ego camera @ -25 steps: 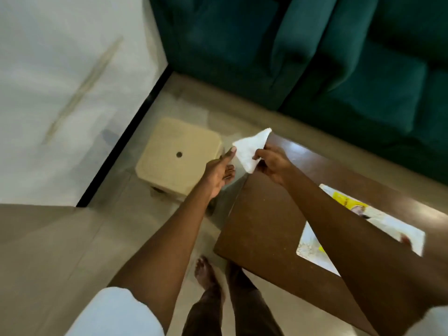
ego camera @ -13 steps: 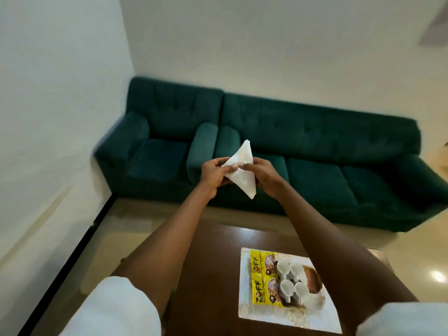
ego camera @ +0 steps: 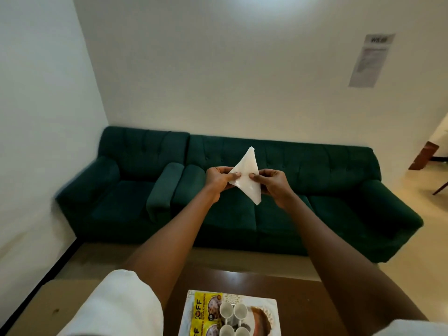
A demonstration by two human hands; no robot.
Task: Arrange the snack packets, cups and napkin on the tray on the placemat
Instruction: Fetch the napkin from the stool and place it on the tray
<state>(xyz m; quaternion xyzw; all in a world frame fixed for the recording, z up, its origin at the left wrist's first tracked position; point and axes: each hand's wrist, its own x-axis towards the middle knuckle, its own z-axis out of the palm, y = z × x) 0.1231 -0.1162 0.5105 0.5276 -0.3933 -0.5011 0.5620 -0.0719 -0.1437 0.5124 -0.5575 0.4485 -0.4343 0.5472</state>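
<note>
Both hands, left (ego camera: 219,179) & right (ego camera: 272,185), pinch napkin (ego camera: 247,177) midair w/ green sofa (ego camera: 315,190) behind; cups (ego camera: 233,320) below.

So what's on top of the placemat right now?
On the placemat sit yellow snack packets and four white cups. Whether a tray lies under them can't be told. The napkin isn't there: left hand and right hand hold it up.

White walls (ego camera: 218,69) meet in a corner at ten o'clock. A dark green sofa (ego camera: 315,214) spans the middle; a paper notice (ego camera: 371,60) hangs at two o'clock; a brown table (ego camera: 303,284) sits at six.
</note>
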